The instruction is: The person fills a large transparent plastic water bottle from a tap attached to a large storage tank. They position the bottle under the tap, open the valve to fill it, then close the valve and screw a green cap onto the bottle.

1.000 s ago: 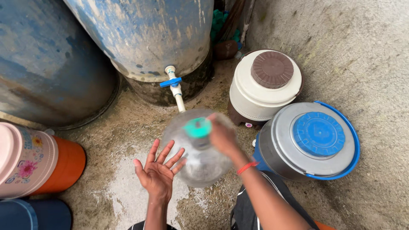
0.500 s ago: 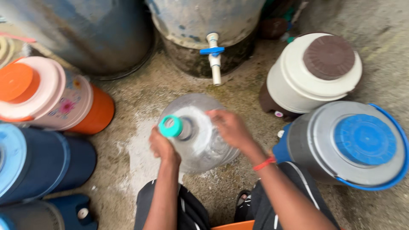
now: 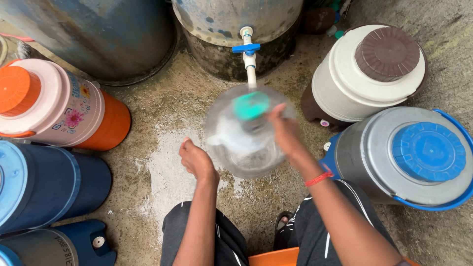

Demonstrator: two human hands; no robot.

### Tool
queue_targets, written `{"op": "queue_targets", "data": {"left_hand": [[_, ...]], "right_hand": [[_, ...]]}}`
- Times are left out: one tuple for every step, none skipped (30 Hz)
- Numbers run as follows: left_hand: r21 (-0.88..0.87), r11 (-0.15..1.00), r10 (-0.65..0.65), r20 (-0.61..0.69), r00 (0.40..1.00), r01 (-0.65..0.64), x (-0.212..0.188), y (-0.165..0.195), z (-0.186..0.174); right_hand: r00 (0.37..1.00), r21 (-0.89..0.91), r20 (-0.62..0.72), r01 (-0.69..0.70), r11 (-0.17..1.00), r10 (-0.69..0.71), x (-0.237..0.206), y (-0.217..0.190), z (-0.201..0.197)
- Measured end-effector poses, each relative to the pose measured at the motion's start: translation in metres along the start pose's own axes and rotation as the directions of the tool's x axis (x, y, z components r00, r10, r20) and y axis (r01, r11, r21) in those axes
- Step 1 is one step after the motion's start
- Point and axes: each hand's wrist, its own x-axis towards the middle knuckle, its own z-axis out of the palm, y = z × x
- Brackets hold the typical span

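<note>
Clear plastic jug (image 3: pixel 246 143) with teal cap (image 3: pixel 250 105), motion-blurred, sits mid-frame over the wet concrete floor (image 3: pixel 162 177), right below the white tap (image 3: pixel 249 56) at 12 o'clock. Right hand (image 3: pixel 285 130) grips the jug's shoulder at its 3 o'clock, fingers wrapped on it. Left hand (image 3: pixel 196 160) at the jug's 8 o'clock, loosely curled, holding nothing, just clear of the jug wall. Grey cooler with blue lid (image 3: pixel 419 157) at 3 o'clock, orange-pink cooler (image 3: pixel 59 106) at 9.

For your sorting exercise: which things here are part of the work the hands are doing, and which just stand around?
In use:
clear jug with green cap
right hand gripping it
left hand beside it
white tap above it

Standing about:
pink-and-orange cooler
cream cooler
grey-and-blue cooler
dark blue containers
</note>
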Motion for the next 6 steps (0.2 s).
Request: {"op": "queue_targets", "data": {"left_hand": [[0.054, 0.998, -0.029, -0.010, 1.000, 0.030, 0.002, 0.001, -0.003], [0.108, 0.992, -0.058, -0.021, 0.998, 0.060, 0.004, 0.001, -0.005], [0.162, 0.983, -0.085, -0.035, 0.996, 0.090, 0.008, 0.001, -0.007], [0.111, 0.991, -0.070, -0.019, 0.997, 0.072, 0.013, 0.000, -0.012], [0.058, 0.997, -0.051, -0.008, 0.999, 0.052, 0.019, -0.001, -0.016], [0.003, 1.000, -0.029, 0.001, 1.000, 0.029, 0.024, -0.001, -0.019]], "right_hand": [[0.988, -0.116, 0.153, 0.018, 0.993, 0.000, -0.005, -0.005, 0.009], [0.988, -0.104, 0.157, 0.008, 0.995, 0.008, -0.008, -0.010, 0.014], [0.987, -0.092, 0.161, -0.001, 0.996, 0.016, -0.010, -0.014, 0.017], [0.986, -0.079, 0.167, -0.010, 0.997, 0.023, -0.012, -0.019, 0.018], [0.986, -0.099, 0.148, -0.060, 0.993, 0.075, -0.011, -0.023, 0.015], [0.984, -0.117, 0.128, -0.107, 0.987, 0.122, -0.010, -0.029, 0.007]]}}
